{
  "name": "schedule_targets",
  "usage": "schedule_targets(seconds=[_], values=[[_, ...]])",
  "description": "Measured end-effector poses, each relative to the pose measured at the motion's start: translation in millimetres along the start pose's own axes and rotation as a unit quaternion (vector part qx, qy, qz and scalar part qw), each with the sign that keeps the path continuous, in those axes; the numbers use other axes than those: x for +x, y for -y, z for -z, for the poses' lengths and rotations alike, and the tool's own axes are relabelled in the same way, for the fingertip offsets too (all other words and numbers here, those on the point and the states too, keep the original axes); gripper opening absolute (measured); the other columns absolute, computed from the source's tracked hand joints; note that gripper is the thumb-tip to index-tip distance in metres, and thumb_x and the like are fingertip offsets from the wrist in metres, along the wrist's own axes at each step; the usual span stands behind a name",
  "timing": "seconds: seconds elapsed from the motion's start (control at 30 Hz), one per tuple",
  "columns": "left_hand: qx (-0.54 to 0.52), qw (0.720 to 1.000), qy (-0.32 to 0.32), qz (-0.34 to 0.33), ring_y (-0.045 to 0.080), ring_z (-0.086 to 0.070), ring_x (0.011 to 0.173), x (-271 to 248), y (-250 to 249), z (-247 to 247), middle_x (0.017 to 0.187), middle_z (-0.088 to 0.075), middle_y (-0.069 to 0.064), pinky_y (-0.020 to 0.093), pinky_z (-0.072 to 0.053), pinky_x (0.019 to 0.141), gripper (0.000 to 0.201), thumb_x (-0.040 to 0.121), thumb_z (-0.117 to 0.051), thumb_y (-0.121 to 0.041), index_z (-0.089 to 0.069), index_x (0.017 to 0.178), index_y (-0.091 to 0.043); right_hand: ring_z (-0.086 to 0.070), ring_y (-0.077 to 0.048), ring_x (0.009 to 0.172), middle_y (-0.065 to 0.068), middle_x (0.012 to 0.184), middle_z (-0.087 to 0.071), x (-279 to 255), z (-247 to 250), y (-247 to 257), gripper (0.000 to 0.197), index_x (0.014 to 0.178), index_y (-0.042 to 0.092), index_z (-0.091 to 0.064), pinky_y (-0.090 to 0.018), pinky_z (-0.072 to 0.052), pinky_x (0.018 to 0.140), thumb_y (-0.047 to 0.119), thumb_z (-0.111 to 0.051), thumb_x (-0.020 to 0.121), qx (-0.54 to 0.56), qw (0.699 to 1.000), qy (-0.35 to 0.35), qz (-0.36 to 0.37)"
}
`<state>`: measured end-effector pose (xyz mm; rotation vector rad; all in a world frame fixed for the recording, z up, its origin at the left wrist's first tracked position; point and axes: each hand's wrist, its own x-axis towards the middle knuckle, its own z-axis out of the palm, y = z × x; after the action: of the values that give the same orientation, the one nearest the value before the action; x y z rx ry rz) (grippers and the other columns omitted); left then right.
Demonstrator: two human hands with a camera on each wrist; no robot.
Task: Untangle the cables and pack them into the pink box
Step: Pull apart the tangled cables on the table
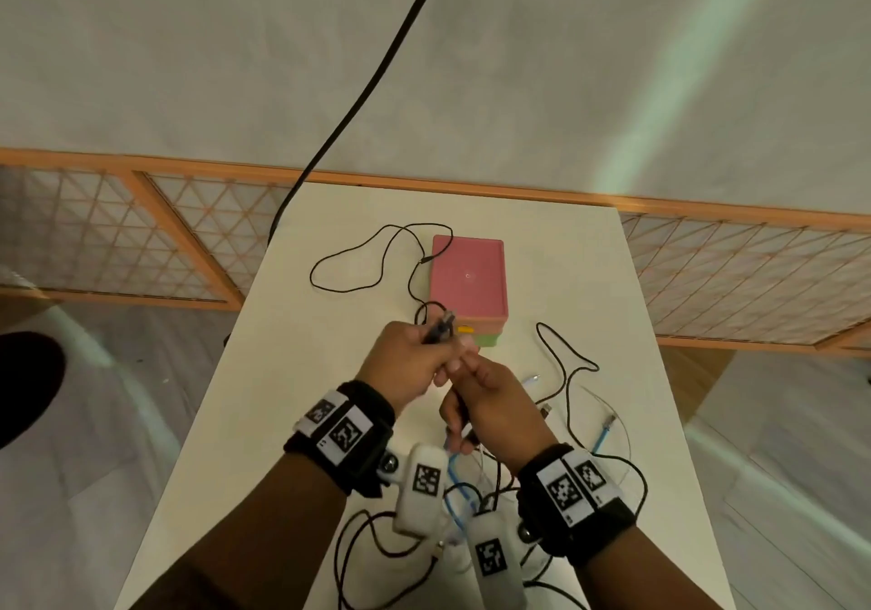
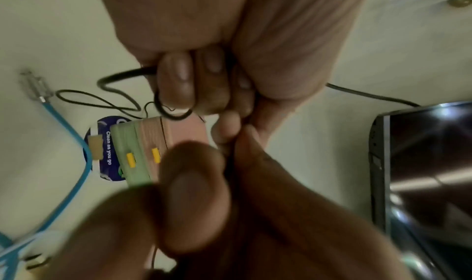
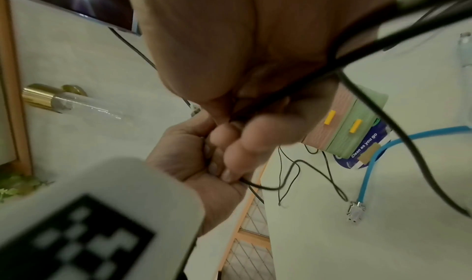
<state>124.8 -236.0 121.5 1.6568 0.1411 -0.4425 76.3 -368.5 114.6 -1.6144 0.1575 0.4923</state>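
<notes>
The pink box (image 1: 469,275) stands on a green layer with yellow clips at the far middle of the white table (image 1: 283,421). Just in front of it, my left hand (image 1: 424,355) grips a black cable (image 1: 440,329) whose plug ends stick out past the knuckles. In the left wrist view its fingers (image 2: 178,82) curl round that cable. My right hand (image 1: 476,397), touching the left one from the near side, pinches the same black cable (image 3: 357,58). A tangle of black and blue cables (image 1: 471,491) lies under my wrists. A blue cable (image 1: 602,437) ends to the right.
A thin black cable loop (image 1: 358,260) lies left of the box, and another (image 1: 565,364) winds along the right. A thick black cord (image 1: 377,81) hangs down behind the table. A wooden lattice screen (image 1: 141,242) stands past the far edge. A blue round sticker (image 2: 107,149) lies under the box.
</notes>
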Motion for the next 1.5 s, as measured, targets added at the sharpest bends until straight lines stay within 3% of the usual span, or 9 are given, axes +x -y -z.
schedule_targets(seconds=[0.1,0.3,0.5,0.67,0.83,0.97,1.1,1.27,1.5], values=[[-0.115,0.978,-0.175,0.021,0.016,-0.024,0.044,25,-5,19,0.044,-0.033,-0.007,0.021,-0.021,0.041,0.018,0.094,-0.073,-0.024,-0.078,0.085,-0.009,-0.051,-0.021,0.043,-0.007,0.054,-0.053,-4,0,-8,0.037,0.083,0.012,-0.060,-0.023,-0.041,0.043,0.036,-0.044,0.107,0.006,1.000,0.025,-0.010],[0.018,0.999,0.044,0.025,0.013,-0.028,0.042,16,8,16,0.048,-0.046,-0.003,0.025,-0.020,0.046,0.035,0.093,-0.076,-0.030,-0.072,0.087,0.005,-0.038,-0.018,0.035,-0.004,0.050,-0.045,5,3,-10,0.035,0.086,0.011,-0.057,-0.021,-0.032,0.040,0.034,-0.042,0.108,0.018,0.999,-0.050,0.011],[-0.153,0.970,-0.186,0.035,0.015,-0.024,0.046,38,7,26,0.048,-0.032,-0.007,0.021,-0.022,0.040,0.021,0.093,-0.074,-0.024,-0.078,0.096,-0.004,-0.044,-0.020,0.040,-0.005,0.055,-0.046,-3,9,-10,0.037,0.083,0.010,-0.058,-0.021,-0.034,0.042,0.034,-0.043,0.107,0.011,1.000,0.001,0.004],[-0.001,0.998,0.064,0.006,0.012,-0.031,0.043,8,4,8,0.049,-0.049,-0.001,0.023,-0.022,0.044,0.025,0.093,-0.076,-0.027,-0.071,0.083,-0.005,-0.032,-0.015,0.033,0.000,0.048,-0.045,7,9,-10,0.039,0.090,0.004,-0.060,-0.020,-0.031,0.037,0.034,-0.043,0.107,-0.016,0.999,-0.041,0.028],[-0.152,0.974,-0.167,0.028,0.012,-0.029,0.043,32,2,18,0.045,-0.034,-0.010,0.018,-0.024,0.038,0.023,0.095,-0.073,-0.030,-0.069,0.082,-0.011,-0.039,-0.018,0.036,-0.003,0.053,-0.046,1,14,-15,0.041,0.079,0.015,-0.061,-0.022,-0.033,0.041,0.040,-0.044,0.106,0.019,1.000,0.002,0.006],[-0.009,0.999,0.035,0.008,0.011,-0.032,0.043,11,12,7,0.051,-0.048,-0.003,0.019,-0.026,0.041,0.029,0.094,-0.074,-0.034,-0.069,0.077,-0.011,-0.032,-0.017,0.035,-0.003,0.051,-0.043,5,16,-12,0.039,0.081,0.015,-0.058,-0.022,-0.028,0.039,0.038,-0.042,0.107,0.005,0.999,-0.019,0.030],[-0.095,0.981,-0.168,0.015,0.012,-0.029,0.041,30,4,16,0.043,-0.036,-0.013,0.019,-0.026,0.040,0.018,0.098,-0.069,-0.024,-0.068,0.085,-0.011,-0.034,-0.017,0.036,-0.004,0.053,-0.043,0,15,-12,0.039,0.079,0.011,-0.059,-0.020,-0.031,0.038,0.035,-0.045,0.106,0.024,0.999,0.012,0.018],[0.003,0.999,0.043,0.009,0.012,-0.026,0.044,11,4,14,0.052,-0.033,-0.008,0.023,-0.021,0.045,0.031,0.095,-0.072,-0.040,-0.066,0.081,-0.013,-0.031,-0.013,0.036,-0.004,0.054,-0.039,1,18,-11,0.039,0.081,0.009,-0.056,-0.020,-0.031,0.036,0.033,-0.041,0.108,0.018,0.999,0.003,0.045],[-0.141,0.985,-0.098,0.021,0.011,-0.023,0.043,30,1,29,0.050,-0.032,-0.008,0.023,-0.019,0.041,0.031,0.097,-0.068,-0.040,-0.064,0.091,-0.010,-0.038,-0.018,0.041,-0.004,0.056,-0.036,2,23,-12,0.037,0.082,0.007,-0.055,-0.022,-0.037,0.041,0.027,-0.040,0.109,0.033,0.998,0.019,0.042]])
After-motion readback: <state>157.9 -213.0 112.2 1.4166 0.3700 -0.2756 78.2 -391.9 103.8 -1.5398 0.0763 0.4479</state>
